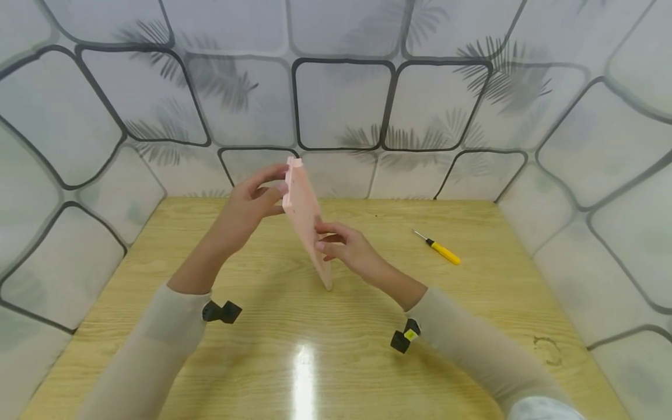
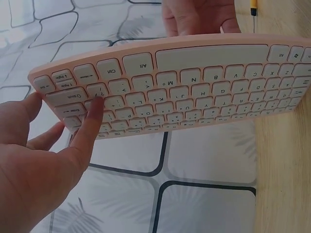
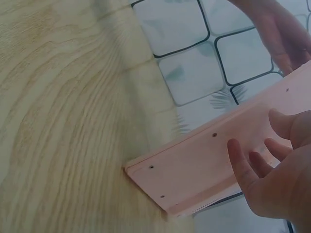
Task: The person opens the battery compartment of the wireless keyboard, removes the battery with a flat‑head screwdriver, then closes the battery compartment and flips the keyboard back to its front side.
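Observation:
A pink keyboard [image 1: 303,211] with white keys [image 2: 209,51] stands tilted on one short end on the table. My left hand [image 1: 252,201] grips its raised end, with a finger pressed over the keys near that corner in the left wrist view. The pink underside [image 3: 194,170], dotted with several small dark screws or screw holes, faces the right wrist camera. My right hand [image 1: 349,248] is at this underside, its fingers [image 3: 240,165] loosely bent and their tips right at the surface.
A screwdriver [image 1: 443,251] with a yellow handle lies on the wooden table [image 1: 252,350] to the right. Patterned wall covering [image 1: 341,105] closes off the back and both sides. Each sleeve carries a small black device [image 1: 223,312] at the wrist.

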Demonstrator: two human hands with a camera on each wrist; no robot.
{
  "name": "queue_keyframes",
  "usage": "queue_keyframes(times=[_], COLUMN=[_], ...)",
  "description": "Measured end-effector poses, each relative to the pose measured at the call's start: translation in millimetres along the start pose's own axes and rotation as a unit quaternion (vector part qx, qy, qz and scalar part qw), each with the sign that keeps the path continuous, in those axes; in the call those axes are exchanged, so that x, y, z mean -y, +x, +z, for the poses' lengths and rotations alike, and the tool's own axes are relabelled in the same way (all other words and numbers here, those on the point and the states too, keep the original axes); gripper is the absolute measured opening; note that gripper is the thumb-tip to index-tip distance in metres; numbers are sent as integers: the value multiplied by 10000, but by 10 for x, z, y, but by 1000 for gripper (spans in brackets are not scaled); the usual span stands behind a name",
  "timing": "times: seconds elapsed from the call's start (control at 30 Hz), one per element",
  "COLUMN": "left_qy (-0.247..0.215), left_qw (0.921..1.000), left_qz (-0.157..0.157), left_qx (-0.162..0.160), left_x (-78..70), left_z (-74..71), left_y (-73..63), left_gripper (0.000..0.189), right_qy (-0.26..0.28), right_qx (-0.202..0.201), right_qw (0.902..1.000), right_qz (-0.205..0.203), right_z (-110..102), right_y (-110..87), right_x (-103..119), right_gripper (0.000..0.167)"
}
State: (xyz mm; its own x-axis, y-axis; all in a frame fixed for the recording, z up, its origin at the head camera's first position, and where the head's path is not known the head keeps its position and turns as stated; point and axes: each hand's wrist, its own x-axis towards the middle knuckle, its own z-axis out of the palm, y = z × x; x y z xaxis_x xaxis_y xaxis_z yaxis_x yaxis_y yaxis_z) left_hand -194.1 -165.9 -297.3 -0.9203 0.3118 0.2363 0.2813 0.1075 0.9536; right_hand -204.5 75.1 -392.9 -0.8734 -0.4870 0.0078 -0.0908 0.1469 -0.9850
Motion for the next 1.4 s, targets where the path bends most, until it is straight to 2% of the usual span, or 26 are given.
queue_keyframes(times=[0.17,0.33,0.47,0.57,0.7,0.8,0.97,1.17,1.27,1.4], left_qy=[40,19,79,129,-34,-261,-462,-707,-738,-775], left_qw=[9996,9995,9993,9984,9973,9972,9965,9944,9937,9930], left_qz=[-138,-93,-142,-295,-476,-484,-539,-584,-607,-659], left_qx=[-222,-302,-349,-459,-565,-506,-452,-532,-580,-601], left_x=[36,77,109,128,169,217,280,361,407,484], left_z=[-96,-196,-290,-360,-450,-533,-671,-794,-844,-907], left_y=[-81,-168,-245,-315,-399,-454,-529,-604,-642,-696], left_gripper=[54,51,50,50,52,53,49,44,43,48], right_qy=[-128,-359,-625,-776,-843,-877,-1190,-1852,-2058,-2030], right_qx=[-19,-23,-24,-45,-42,-40,-74,-133,-171,-230], right_qw=[9999,9993,9978,9963,9949,9943,9919,9825,9783,9785], right_qz=[53,68,225,363,544,611,447,167,158,283], right_z=[54,86,95,102,103,92,83,88,89,80], right_y=[-5,-3,-4,-6,-8,-3,17,21,14,4], right_x=[-130,-264,-361,-421,-486,-534,-624,-730,-760,-766], right_gripper=[47,45,45,43,42,41,40,40,40,40])
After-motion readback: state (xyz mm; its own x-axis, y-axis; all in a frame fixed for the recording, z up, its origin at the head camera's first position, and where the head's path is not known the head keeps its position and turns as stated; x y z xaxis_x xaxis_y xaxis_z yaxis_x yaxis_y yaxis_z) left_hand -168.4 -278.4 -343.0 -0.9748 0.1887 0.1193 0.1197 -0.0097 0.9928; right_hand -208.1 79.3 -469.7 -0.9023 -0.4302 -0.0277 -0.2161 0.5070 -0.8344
